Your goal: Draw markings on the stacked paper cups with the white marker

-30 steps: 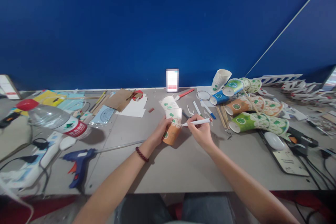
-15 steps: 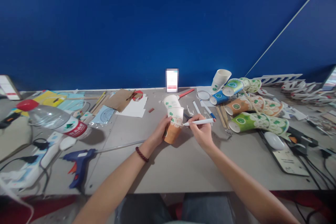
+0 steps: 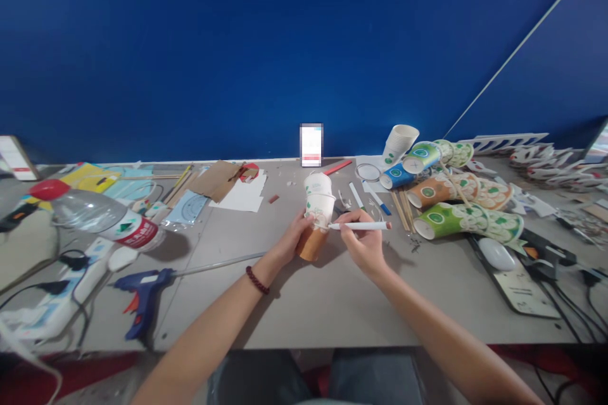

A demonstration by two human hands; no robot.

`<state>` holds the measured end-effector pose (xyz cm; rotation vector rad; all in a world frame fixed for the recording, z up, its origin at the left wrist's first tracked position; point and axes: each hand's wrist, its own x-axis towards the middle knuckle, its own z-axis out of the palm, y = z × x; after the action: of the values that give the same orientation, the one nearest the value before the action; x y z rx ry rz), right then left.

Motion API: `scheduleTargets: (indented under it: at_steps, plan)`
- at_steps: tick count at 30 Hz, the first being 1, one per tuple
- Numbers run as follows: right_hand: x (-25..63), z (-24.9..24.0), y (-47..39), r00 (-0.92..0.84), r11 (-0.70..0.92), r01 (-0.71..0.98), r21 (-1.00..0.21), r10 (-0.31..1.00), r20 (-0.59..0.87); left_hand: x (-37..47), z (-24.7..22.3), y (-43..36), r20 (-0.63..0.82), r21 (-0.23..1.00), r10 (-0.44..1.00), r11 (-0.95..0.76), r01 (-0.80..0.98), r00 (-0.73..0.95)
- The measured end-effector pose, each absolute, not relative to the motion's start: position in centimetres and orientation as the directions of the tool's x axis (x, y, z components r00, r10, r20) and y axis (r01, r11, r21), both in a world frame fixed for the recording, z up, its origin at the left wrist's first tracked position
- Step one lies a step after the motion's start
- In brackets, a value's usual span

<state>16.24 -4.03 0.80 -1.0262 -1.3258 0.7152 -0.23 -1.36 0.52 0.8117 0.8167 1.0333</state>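
Observation:
My left hand (image 3: pixel 293 239) is wrapped round the lower left side of a joined column of paper cups (image 3: pixel 319 205), white with green print above and orange at the bottom. The column leans slightly. My right hand (image 3: pixel 363 242) pinches a white marker (image 3: pixel 365 226) with a reddish end pointing right. Its tip is at the right side of the cups, near the upper edge of the orange part. Whether the tip touches the surface is too small to tell.
A blue glue gun (image 3: pixel 145 297), a bottle (image 3: pixel 104 218) and a power strip (image 3: pixel 66 297) lie left. Decorated cup columns (image 3: pixel 470 223), stacked white cups (image 3: pixel 399 142) and a mouse (image 3: pixel 496 254) are right. A phone (image 3: pixel 311 145) stands behind the cups.
The cup column has turned in my left hand, its top now farther right and more upright. The marker has tilted nearer to level, with my right hand shifted slightly.

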Motion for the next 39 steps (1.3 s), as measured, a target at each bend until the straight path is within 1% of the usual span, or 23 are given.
scheduleTargets:
  at_steps: [3, 13, 19, 25, 34, 39]
  plan:
    - [16.29, 0.80, -4.04, 0.136, 0.433, 0.152, -0.888, 0.881, 0.453, -0.29, 0.52, -1.43, -0.175, 0.881, 0.939, 0.283, -0.379, 0.295]
    - [16.27, 0.71, -4.06, 0.141, 0.431, 0.210, -0.878, 0.875, 0.463, -0.01, 1.03, -1.73, -0.264, 0.856, 0.915, 0.368, -0.363, 0.304]
    - [16.41, 0.62, -3.96, 0.154, 0.407, 0.227, -0.885, 0.882, 0.446, 0.23, 0.77, -1.60, -0.268, 0.856, 0.924, 0.359, -0.372, 0.273]
    - [16.41, 0.82, -4.01, 0.159, 0.414, 0.269, -0.870, 0.871, 0.464, 0.34, 0.78, -1.64, -0.288, 0.859, 0.921, 0.369, -0.354, 0.263]
    - [16.42, 0.60, -3.82, 0.177, 0.390, 0.250, -0.886, 0.881, 0.438, 0.30, 0.38, -1.52, -0.258, 0.874, 0.929, 0.341, -0.346, 0.266]
    - [16.43, 0.61, -3.80, 0.175, 0.375, 0.220, -0.900, 0.893, 0.415, 0.23, 0.69, -1.71, -0.276, 0.868, 0.920, 0.363, -0.339, 0.279]
